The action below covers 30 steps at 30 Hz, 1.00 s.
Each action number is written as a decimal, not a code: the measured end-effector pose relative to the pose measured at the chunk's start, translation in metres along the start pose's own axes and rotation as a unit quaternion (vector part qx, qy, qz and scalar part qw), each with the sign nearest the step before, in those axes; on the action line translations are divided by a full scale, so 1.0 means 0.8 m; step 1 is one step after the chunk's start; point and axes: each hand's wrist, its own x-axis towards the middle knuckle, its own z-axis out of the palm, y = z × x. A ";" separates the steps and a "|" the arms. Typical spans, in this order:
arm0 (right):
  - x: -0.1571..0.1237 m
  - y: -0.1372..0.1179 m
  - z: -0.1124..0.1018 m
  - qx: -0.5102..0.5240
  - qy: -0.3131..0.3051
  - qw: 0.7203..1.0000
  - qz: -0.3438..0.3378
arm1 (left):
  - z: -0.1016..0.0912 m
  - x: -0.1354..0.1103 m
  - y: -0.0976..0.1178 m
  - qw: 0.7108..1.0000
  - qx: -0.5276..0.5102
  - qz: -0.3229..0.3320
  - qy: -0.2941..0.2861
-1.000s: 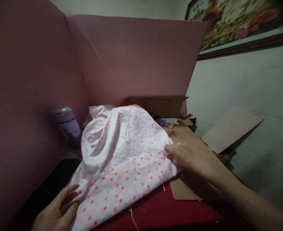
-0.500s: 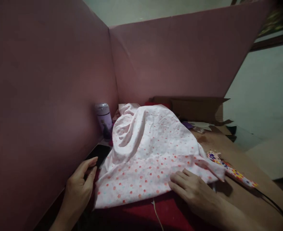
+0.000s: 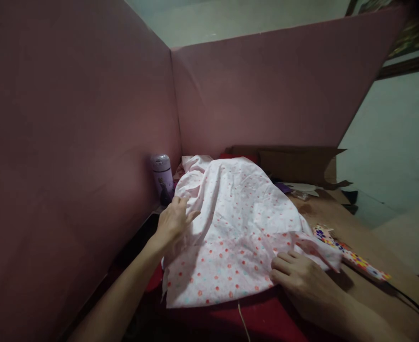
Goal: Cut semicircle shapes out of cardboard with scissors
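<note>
A pale pink cloth (image 3: pixel 245 209) with red and orange dots lies in a rumpled heap in front of me, its near strip showing the brighter side of the print. At the heap's left side my left hand (image 3: pixel 176 218) reaches over the fabric, thumb held apart from the fingers; the fingertips are partly hidden. My right hand (image 3: pixel 298 275) is at the near right edge, its fingers curled on the cloth's border. Beneath the near edge shows a dark red surface (image 3: pixel 262 318), with a thin pale string (image 3: pixel 244 320) hanging there.
A purple bottle (image 3: pixel 162 175) stands by the left wall. Brown cardboard (image 3: pixel 295 166) leans along the back, and more covers the surface at right. A flower-patterned strip (image 3: pixel 355 259) with a black cord lies there. Pink partitions (image 3: pixel 259 95) rise at left and behind.
My left hand has moved forward and right from beside the dark phone-like object onto the cloth's left side. My right hand stays at the near edge. The view has shifted slightly.
</note>
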 end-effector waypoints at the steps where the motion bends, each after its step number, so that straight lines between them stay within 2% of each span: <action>1: 0.001 0.000 0.001 -0.002 -0.004 1.000 0.002 | 0.005 0.012 0.006 1.000 0.012 -0.009 -0.002; 7: 0.000 -0.002 0.002 0.004 -0.002 1.000 0.024 | 0.031 0.062 0.008 0.999 0.026 -0.035 -0.009; 13: 0.001 0.003 -0.001 -0.030 0.014 0.999 0.039 | 0.025 0.120 0.003 0.998 -0.026 -0.040 0.033; 16: 0.006 0.005 -0.001 -0.056 0.015 0.997 0.056 | 0.022 0.125 0.007 0.998 -0.061 -0.009 0.029; 19: 0.011 0.006 -0.004 -0.056 -0.010 0.996 0.069 | 0.017 0.097 0.010 0.994 -0.101 0.040 0.020; 22: 0.012 0.008 -0.012 -0.047 -0.033 0.994 0.089 | 0.014 0.041 0.010 0.987 -0.136 0.079 0.027; 25: 0.010 0.013 -0.019 -0.048 -0.032 0.993 0.104 | 0.017 -0.019 0.001 0.977 -0.169 0.132 -0.019; 27: 0.008 0.016 -0.021 -0.046 -0.028 0.993 0.108 | 0.020 -0.048 -0.010 0.964 -0.170 0.191 -0.072; 30: 0.005 0.016 -0.023 -0.046 -0.024 0.992 0.111 | 0.019 -0.071 -0.023 0.984 -0.117 0.128 -0.030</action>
